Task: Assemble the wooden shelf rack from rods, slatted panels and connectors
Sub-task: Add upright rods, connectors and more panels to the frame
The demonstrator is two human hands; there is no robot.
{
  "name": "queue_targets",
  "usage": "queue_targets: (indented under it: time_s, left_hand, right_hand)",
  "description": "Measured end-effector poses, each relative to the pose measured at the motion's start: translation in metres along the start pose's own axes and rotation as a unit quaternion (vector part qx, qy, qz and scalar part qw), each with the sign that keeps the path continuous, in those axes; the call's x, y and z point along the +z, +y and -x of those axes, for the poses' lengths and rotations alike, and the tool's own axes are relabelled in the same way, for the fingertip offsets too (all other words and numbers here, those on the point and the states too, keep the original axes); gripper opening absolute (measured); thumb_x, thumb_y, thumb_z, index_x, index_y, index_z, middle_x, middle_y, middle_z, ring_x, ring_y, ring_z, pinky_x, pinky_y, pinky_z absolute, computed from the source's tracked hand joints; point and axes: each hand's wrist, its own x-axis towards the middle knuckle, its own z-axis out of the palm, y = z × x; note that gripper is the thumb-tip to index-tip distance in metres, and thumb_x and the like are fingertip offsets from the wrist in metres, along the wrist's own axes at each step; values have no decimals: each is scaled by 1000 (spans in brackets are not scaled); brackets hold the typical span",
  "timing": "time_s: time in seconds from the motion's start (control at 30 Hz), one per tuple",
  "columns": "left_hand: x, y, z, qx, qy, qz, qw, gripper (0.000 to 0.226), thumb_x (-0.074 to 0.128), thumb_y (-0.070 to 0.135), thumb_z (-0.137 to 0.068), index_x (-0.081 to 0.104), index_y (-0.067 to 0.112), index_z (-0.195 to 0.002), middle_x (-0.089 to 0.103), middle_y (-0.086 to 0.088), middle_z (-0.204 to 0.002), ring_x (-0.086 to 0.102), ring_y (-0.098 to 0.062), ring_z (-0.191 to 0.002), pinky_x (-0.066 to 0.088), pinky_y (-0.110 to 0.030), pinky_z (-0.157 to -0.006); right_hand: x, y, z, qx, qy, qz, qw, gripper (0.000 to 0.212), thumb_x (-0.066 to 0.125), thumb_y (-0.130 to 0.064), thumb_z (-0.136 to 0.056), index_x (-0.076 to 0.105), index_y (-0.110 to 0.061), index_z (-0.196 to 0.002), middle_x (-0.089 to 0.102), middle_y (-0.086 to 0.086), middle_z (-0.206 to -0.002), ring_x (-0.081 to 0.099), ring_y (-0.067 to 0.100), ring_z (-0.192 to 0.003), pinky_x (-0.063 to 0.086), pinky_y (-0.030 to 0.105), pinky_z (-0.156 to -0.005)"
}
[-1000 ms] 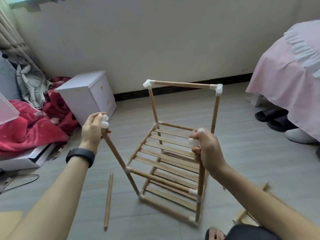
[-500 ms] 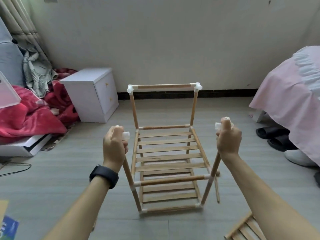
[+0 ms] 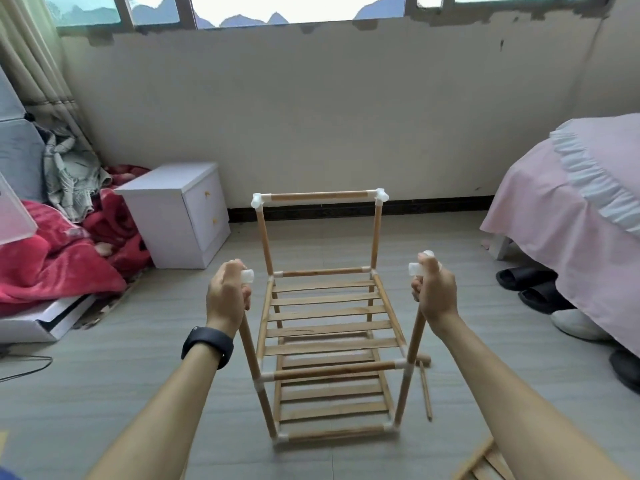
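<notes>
The wooden shelf rack (image 3: 329, 317) stands upright on the floor in front of me, with two slatted panels and white connectors at its joints. A top rod (image 3: 318, 196) joins the two far posts. My left hand (image 3: 227, 296) grips the near left post just under its white connector (image 3: 247, 276). My right hand (image 3: 434, 294) grips the near right post below its white connector (image 3: 415, 268). No rod joins the tops of the two near posts.
A loose rod (image 3: 425, 393) lies on the floor right of the rack. Another slatted panel (image 3: 485, 467) shows at the bottom right. A white nightstand (image 3: 180, 213) and red bedding (image 3: 52, 258) are at left, a pink bed (image 3: 568, 216) and slippers (image 3: 530, 289) at right.
One second ago the rack stood at an angle to me; it now faces me squarely. My hands stayed on the near posts and the view has tilted up to show the window.
</notes>
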Motion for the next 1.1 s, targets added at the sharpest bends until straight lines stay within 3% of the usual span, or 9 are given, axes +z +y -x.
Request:
queue_targets:
  time_s: [0.13, 0.23, 0.37, 0.47, 0.57, 0.63, 0.7, 0.83, 1.1]
  left_hand:
    - [-14, -2, 16, 21, -8, -48, 999, 68, 23, 77, -91, 53, 24, -122, 66, -2, -91, 62, -16, -78, 49, -31, -71]
    - [-48, -36, 32, 1, 18, -82, 996, 65, 28, 78, -89, 46, 33, -132, 64, 4, -111, 63, -13, -100, 47, -35, -81]
    - [-110, -121, 60, -139, 48, -209, 967, 51, 51, 51, -99, 41, 21, -140, 60, -2, -122, 57, -20, -105, 41, -32, -84]
    - [-148, -183, 82, -274, -12, -328, 904, 63, 56, 46, -98, 34, 16, -148, 49, -15, -140, 55, -30, -116, 46, -38, -95]
    - [-167, -232, 96, -343, -67, -411, 842, 66, 55, 45, -97, 29, 19, -151, 41, -18, -142, 52, -37, -122, 45, -44, -103]
    - [-170, -260, 102, -365, -87, -449, 811, 65, 54, 45, -95, 29, 22, -151, 40, -15, -141, 46, -36, -127, 42, -44, -106]
    - [-171, -284, 104, -376, -92, -464, 797, 63, 55, 43, -93, 32, 23, -149, 40, -13, -141, 43, -35, -128, 42, -45, -106]
    - [-181, -329, 94, -393, -103, -485, 774, 60, 53, 41, -94, 33, 21, -147, 38, -13, -144, 41, -36, -131, 42, -45, -106]
    - [-185, -385, 76, -413, -103, -579, 695, 37, 38, 33, -103, 45, 12, -132, 55, -11, -132, 52, -32, -121, 49, -43, -93]
  right_hand:
    - [-12, 8, 14, 4, 81, 69, 994, 47, 58, -57, -97, 53, -11, -102, 54, 7, -90, 54, 18, -78, 47, 32, -71]
    - [-14, 42, 57, -74, 177, 127, 973, 45, 66, -54, -89, 46, -16, -102, 48, 2, -95, 49, 17, -81, 47, 35, -72]
    - [20, 95, 106, -118, -70, 278, 951, 21, 69, -33, -89, 49, -31, -88, 54, -6, -88, 54, 15, -83, 44, 33, -70]
    - [67, 119, 117, -143, -238, 427, 860, 38, 69, -51, -86, 58, -27, -114, 58, -1, -115, 53, 23, -112, 45, 35, -89]
    - [117, 133, 107, -169, -357, 550, 736, 92, 53, -83, -79, 30, -33, -152, 19, 1, -163, 15, 26, -150, 21, 49, -121]
    - [147, 140, 100, -192, -416, 574, 679, 104, 42, -93, -75, 5, -42, -158, -9, -5, -169, -11, 24, -155, 1, 55, -124]
    - [167, 150, 97, -209, -439, 587, 647, 99, 26, -96, -77, -10, -48, -156, -14, -6, -170, -15, 25, -156, -4, 55, -124]
    - [180, 166, 102, -242, -402, 592, 655, 81, 7, -85, -88, -1, -46, -159, 12, -5, -170, 10, 26, -157, 17, 51, -124]
    - [180, 177, 108, -251, -394, 568, 678, 76, 30, -73, -90, 16, -39, -156, 34, 4, -164, 31, 37, -150, 31, 59, -117]
